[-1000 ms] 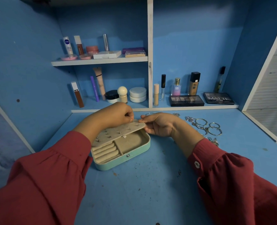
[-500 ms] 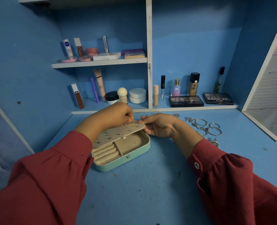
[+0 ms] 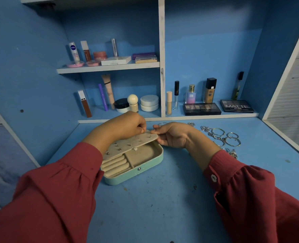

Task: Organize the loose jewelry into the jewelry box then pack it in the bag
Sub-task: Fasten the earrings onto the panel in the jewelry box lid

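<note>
Head camera looks down on a mint-green, rounded-rectangle jewelry box [image 3: 136, 170] lying open on the blue painted desk [image 3: 162, 207]. A beige velvet earring panel [image 3: 130, 144] is lifted at a tilt over its tray. The right hand [image 3: 171, 135] pinches the panel's far corner, thumb on top and fingers beneath, and steadies it. The left hand [image 3: 126, 126] is curled with its fingertips pressed to the panel's top edge, apparently seating a stud, though whatever it pinches is too small to make out.

Risks, as I judge them: the panel rests only on that pinch, so a slip could drop it and shake studs loose. A tiny stud could fall into the tray or onto the desk (hard to find there). The left sleeve lies close to the box's near end and could nudge it.

Counted: one box, one panel, about seven small metal studs [image 3: 130, 144] on it and three padded ring rolls [image 3: 116, 163] beneath. Well apart to the right lie the loose silver hoops and chains [image 3: 222, 137], about five hoops, the rest too tangled to count. No bag is in view.
</note>
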The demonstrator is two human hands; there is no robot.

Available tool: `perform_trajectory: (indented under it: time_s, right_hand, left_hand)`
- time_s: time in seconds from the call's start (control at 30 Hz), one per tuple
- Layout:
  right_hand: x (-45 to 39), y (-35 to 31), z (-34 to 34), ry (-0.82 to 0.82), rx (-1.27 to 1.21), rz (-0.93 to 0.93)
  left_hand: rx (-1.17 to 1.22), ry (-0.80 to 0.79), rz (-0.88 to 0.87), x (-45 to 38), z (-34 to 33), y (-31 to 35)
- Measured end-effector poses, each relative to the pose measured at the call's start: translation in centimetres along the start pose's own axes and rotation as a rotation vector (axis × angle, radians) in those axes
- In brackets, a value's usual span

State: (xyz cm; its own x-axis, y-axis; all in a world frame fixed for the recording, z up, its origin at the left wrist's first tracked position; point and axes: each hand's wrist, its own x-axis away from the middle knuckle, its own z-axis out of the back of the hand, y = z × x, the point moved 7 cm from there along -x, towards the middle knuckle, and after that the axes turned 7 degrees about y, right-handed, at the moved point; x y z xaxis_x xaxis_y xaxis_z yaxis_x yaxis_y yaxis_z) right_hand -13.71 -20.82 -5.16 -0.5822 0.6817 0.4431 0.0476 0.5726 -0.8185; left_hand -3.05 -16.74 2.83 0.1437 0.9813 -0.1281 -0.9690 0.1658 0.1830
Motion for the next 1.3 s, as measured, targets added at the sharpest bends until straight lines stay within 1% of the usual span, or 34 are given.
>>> perform_trajectory:
  time_s: [0.2, 0.33, 0.43, 0.5, 0.63, 0.73, 0.83, 1.0, 1.13, 1.23, 1.3]
  right_hand:
    - [0.0, 0.0, -0.1, 0.014, -0.007, 0.012]
    - [0.1, 0.0, -0.1, 0.009, -0.015, 0.012]
    - [0.1, -0.1, -0.2, -0.003, 0.009, 0.032]
    - [0.3, -0.4, -0.4, -0.019, 0.051, 0.054]
    - [0.8, -1.1, -0.7, -0.038, 0.178, 0.108]
    - [1.2, -1.3, -1.0, -0.060, 0.216, 0.119]
    - [1.5, -1.5, -1.2, -0.081, 0.211, 0.119]
    - [1.8, -1.4, -1.4, -0.095, 0.278, 0.145]
    - [1.8, -1.7, -1.4, -0.054, 0.297, 0.229]
    - [1.7, -2.1, -1.6, -0.018, 0.298, 0.322]
    - [1.7, -2.3, -1.7, -0.003, 0.310, 0.376]
  left_hand:
    - [-0.060, -0.008, 0.004, 0.1, -0.3, 0.2]
    - [-0.123, 0.009, -0.023, 0.2, -0.5, 0.4]
    - [-0.150, 0.025, -0.044, 0.3, -0.6, 0.4]
    - [-0.127, 0.034, -0.033, 0.3, -0.7, 0.2]
    - [0.053, 0.056, 0.027, 0.4, -0.3, -0.6]
    - [0.329, 0.086, 0.136, 1.1, 0.2, -2.1]
    - [0.571, 0.211, 0.237, 2.6, 0.8, -4.6]
    - [0.742, 0.404, 0.309, 6.1, 1.1, -8.7]
    - [0.825, 0.396, 0.372, 8.4, -0.3, -10.5]
    - [0.982, 0.358, 0.350, 9.3, -0.8, -10.6]
    - [1.044, 0.368, 0.341, 9.5, -0.6, -10.8]
